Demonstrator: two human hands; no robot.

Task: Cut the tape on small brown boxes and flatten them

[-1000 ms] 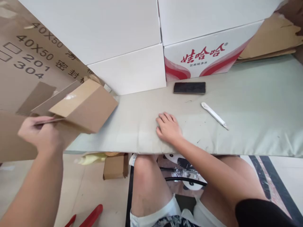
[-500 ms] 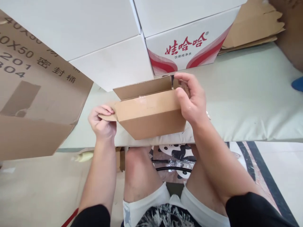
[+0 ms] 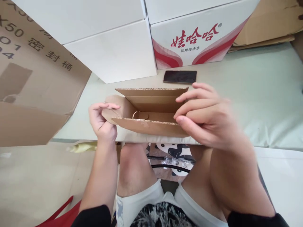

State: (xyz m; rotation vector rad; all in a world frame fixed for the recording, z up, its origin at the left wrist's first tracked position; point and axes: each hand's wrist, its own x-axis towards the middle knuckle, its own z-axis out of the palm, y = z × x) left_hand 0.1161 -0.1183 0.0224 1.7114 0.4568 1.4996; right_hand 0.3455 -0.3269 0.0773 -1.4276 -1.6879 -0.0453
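Observation:
A small brown cardboard box (image 3: 151, 127) stands tilted at the front edge of the surface, its top flaps spread and its inside showing. My left hand (image 3: 103, 121) pinches the box's left end flap between thumb and fingers. Over the right end hovers my right hand (image 3: 203, 115), fingers apart and slightly blurred. Its thumb lies at the front flap's edge; whether it touches cannot be made out. Inside, a thin pale curved strand (image 3: 135, 114) shows near the left end. The box's right end is hidden behind my right hand.
Behind the box a dark phone (image 3: 180, 76) lies on the pale green cover (image 3: 255, 94). White cartons (image 3: 113, 56), one with red lettering, are stacked at the back. A large printed carton (image 3: 44, 91) stands left, and flattened cardboard (image 3: 267, 25) lies back right.
The box has tipped so that its open top faces me. My right hand has come off the right end and spread its fingers. The phone has come into view; my left hand keeps its flap.

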